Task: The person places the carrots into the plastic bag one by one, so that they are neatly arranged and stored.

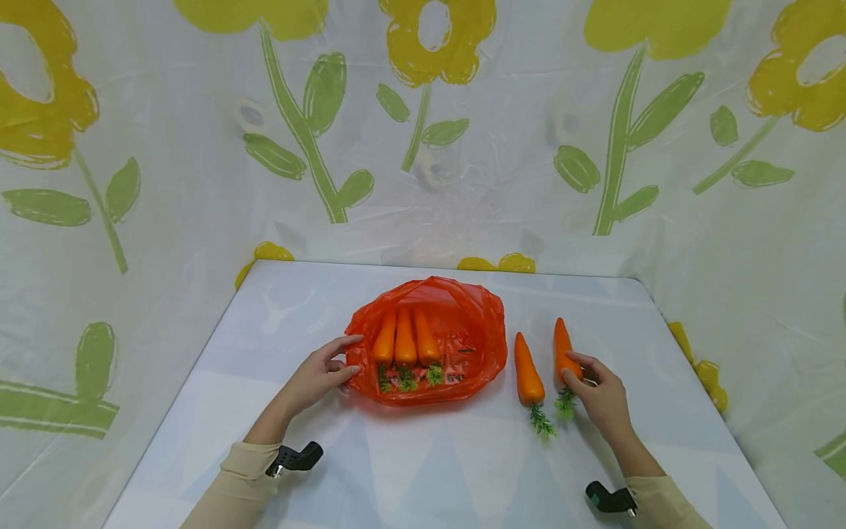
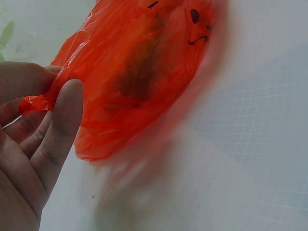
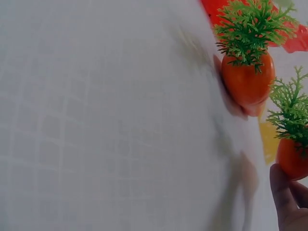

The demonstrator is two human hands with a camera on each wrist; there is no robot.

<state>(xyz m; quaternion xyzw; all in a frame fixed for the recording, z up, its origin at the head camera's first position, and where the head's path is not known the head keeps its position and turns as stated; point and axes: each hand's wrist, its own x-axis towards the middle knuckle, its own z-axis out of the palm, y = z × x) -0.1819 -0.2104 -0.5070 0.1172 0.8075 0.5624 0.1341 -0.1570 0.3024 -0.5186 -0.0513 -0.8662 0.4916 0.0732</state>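
A red plastic bag [image 1: 472, 367] lies open on the table with three orange carrots [image 1: 405, 342] inside, their green tops toward the near side. My left hand [image 1: 325, 373] pinches the bag's left edge between thumb and fingers; the left wrist view shows the gathered plastic [image 2: 41, 102] between them. At the right, my right hand [image 1: 603, 393] holds a carrot [image 1: 562, 342] by its thick end, near the leafy top [image 3: 291, 108]. Another carrot [image 1: 526, 375] lies on the table between the bag and that hand.
The pale table [image 1: 423, 470] has a light blue triangle pattern. Behind and beside it hangs a white curtain [image 1: 489, 184] printed with yellow flowers and green stems. A black wrist camera [image 1: 297, 457] is strapped on the left arm, another [image 1: 608, 499] on the right.
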